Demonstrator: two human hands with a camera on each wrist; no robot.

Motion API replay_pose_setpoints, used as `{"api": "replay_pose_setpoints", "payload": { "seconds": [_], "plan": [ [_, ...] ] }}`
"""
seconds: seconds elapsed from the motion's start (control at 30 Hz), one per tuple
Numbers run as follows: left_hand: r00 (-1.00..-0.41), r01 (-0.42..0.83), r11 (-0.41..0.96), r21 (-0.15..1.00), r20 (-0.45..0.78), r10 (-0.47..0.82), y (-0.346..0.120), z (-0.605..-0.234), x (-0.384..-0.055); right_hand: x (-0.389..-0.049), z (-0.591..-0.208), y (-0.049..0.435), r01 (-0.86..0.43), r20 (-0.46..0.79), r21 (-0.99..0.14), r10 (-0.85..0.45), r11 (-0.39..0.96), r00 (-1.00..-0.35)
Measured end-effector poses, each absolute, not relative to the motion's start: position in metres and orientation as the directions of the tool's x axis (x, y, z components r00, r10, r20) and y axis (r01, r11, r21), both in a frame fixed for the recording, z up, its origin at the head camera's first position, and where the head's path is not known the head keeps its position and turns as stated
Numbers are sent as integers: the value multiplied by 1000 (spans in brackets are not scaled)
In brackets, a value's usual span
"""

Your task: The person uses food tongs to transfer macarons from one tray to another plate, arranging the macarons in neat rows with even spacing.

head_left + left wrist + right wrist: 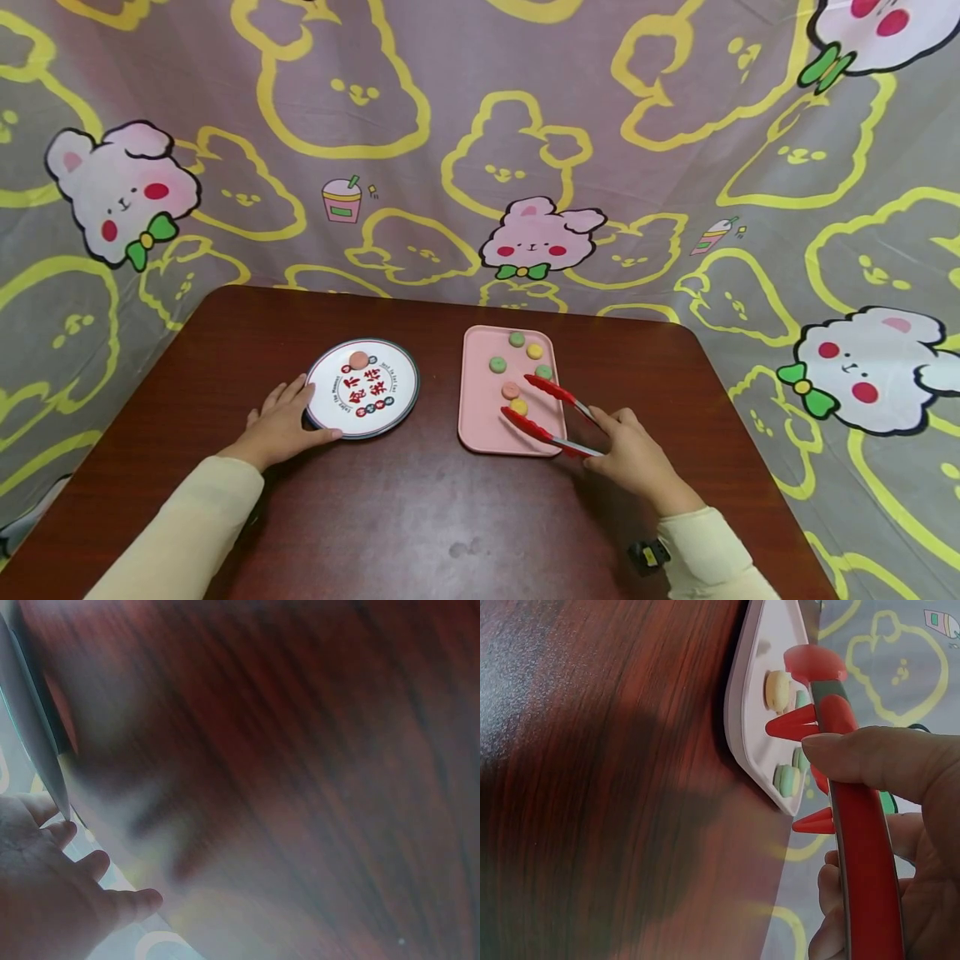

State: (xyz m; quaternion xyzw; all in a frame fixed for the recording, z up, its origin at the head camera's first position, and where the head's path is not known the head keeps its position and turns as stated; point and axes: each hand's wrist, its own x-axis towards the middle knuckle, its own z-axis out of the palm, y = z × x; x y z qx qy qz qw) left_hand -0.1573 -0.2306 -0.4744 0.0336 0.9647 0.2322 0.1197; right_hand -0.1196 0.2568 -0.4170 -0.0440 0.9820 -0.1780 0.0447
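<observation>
My right hand (637, 454) grips red-and-silver tongs (862, 862), thumb along one side and fingers on the other. Their red tips are spread apart over the pink tray (480, 429), close to a yellow macaron (518, 407) and a pink macaron (511, 390), with no macaron pinched. Green macarons (497, 364) and another yellow macaron (535, 351) lie farther back on the tray. My left hand (277, 425) touches the left rim of a white plate (401, 387) with fingers and thumb extended. One pink macaron (359, 360) sits near the plate's far side.
The brown wooden table (420, 517) carries plate and tray side by side, with a gap between them. Patterned cloth (420, 100) with rabbits hangs behind the table and along its sides. A small black device (648, 554) shows by the right sleeve.
</observation>
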Motion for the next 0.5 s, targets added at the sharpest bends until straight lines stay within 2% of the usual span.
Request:
{"api": "replay_pose_setpoints", "payload": {
  "seconds": [0.5],
  "plan": [
    [-971, 16, 889, 457, -204, 123, -231, -474, -157, -116, -413, 258, -75, -98, -324, -113, 943, -989]
  ]
}}
